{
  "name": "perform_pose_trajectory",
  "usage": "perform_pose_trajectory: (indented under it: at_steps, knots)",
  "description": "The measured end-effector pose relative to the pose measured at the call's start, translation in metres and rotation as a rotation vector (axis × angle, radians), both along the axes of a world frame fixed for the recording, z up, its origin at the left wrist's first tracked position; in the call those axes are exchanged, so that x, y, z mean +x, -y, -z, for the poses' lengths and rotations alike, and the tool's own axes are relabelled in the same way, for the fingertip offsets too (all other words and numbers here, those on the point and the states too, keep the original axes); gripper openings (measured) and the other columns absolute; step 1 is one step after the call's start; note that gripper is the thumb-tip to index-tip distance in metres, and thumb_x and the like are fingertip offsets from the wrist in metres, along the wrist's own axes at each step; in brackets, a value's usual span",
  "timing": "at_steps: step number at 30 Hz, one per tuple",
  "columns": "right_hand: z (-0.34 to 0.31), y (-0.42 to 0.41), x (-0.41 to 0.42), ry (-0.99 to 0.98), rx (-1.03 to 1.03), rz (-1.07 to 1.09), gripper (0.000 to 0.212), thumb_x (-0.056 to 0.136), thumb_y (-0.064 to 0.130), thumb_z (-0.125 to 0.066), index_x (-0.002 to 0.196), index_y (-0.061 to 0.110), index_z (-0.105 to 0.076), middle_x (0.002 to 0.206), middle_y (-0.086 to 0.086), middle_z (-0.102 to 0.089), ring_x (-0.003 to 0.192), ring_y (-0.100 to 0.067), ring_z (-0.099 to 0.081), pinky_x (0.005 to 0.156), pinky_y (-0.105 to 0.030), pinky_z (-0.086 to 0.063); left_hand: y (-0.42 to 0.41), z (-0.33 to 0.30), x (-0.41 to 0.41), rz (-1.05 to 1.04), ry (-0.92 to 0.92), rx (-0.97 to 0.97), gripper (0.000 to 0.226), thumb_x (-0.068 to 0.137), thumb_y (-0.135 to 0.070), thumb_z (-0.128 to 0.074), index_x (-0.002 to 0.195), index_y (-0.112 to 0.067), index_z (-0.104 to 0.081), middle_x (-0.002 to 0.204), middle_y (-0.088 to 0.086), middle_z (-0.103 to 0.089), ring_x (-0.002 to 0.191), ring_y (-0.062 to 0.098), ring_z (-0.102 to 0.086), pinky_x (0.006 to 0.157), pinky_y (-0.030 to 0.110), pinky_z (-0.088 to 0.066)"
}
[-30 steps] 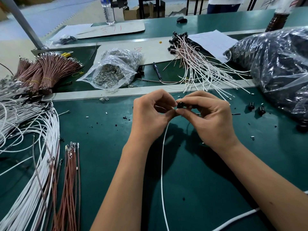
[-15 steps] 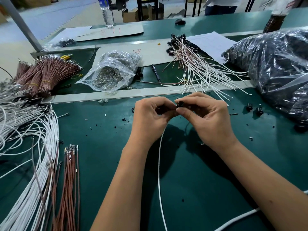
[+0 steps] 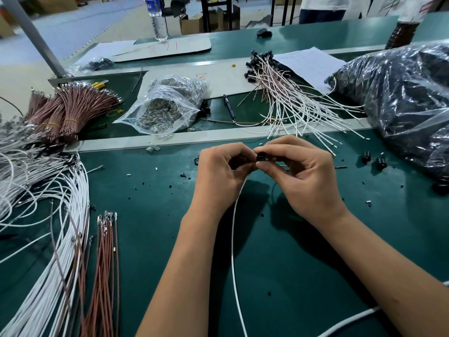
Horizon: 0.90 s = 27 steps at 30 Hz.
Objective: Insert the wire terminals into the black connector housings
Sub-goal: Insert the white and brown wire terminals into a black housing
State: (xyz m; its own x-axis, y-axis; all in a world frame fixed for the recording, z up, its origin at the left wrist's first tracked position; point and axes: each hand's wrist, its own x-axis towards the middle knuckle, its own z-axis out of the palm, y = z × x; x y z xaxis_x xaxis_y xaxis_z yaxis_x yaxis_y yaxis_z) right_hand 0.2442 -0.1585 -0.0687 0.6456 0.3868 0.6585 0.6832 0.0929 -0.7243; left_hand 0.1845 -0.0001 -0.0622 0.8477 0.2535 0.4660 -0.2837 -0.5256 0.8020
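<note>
Black connector housing [image 3: 260, 157] sat pinched between the thumb and forefinger of the right hand [image 3: 302, 177], held above the green table [image 3: 155, 205] near the middle of the scene. Left hand [image 3: 222, 177] was curled tight just beside it, fingertips meeting the housing; a white wire [image 3: 234, 239] dropped from between the two hands toward the near edge. Whether its terminal was inside the housing could not be told. Two loose housings [image 3: 373, 160] lay to the right, near a dark plastic bag [image 3: 401, 98]. White wires [image 3: 48, 239] and brown wires [image 3: 104, 276] lay at the left.
</note>
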Motion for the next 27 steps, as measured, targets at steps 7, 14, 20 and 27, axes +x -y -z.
perform_pose_trajectory:
  at_steps: [7, 14, 20, 27]
  knots:
    - [-0.0024, 0.001, -0.0021, 0.094, -0.031, 0.041, 0.02, 0.087, 0.004, -0.081, 0.106, 0.004, -0.079, 0.099, -0.006, -0.071, 0.092, -0.022, -0.07, 0.085, -0.033, -0.056, -0.0002, -0.0007, 0.0009, -0.034, 0.021, 0.021, 0.016, 0.078, 0.007, -0.078, 0.079, -0.009, -0.074, 0.07, -0.007, -0.069, 0.065, -0.003, -0.06, 0.065, 0.012, -0.046]
    - [-0.0025, 0.0009, -0.0042, 0.145, -0.049, 0.061, 0.018, 0.09, 0.002, -0.078, 0.108, 0.004, -0.078, 0.1, -0.006, -0.069, 0.094, -0.025, -0.068, 0.086, -0.033, -0.054, -0.0014, -0.0031, 0.0014, -0.04, 0.0, 0.012, 0.013, 0.079, 0.003, -0.078, 0.08, -0.009, -0.074, 0.067, -0.013, -0.064, 0.062, -0.002, -0.056, 0.064, 0.012, -0.041]
    - [-0.001, -0.0015, -0.0041, -0.011, 0.047, 0.092, 0.017, 0.086, 0.005, -0.081, 0.103, 0.008, -0.078, 0.098, -0.001, -0.072, 0.09, -0.015, -0.071, 0.084, -0.023, -0.054, 0.0001, -0.0016, 0.0013, 0.04, -0.04, -0.128, 0.013, 0.079, -0.001, -0.083, 0.084, -0.009, -0.075, 0.078, -0.002, -0.074, 0.075, 0.012, -0.07, 0.074, 0.03, -0.058]
    - [-0.0033, -0.0015, -0.0048, -0.139, 0.102, 0.071, 0.015, 0.086, 0.003, -0.08, 0.099, 0.01, -0.078, 0.092, -0.007, -0.07, 0.084, -0.015, -0.067, 0.079, -0.02, -0.051, 0.0082, -0.0049, 0.0017, 0.131, -0.079, -0.282, 0.012, 0.078, -0.003, -0.083, 0.088, -0.007, -0.077, 0.086, 0.01, -0.078, 0.086, 0.034, -0.074, 0.085, 0.056, -0.058]
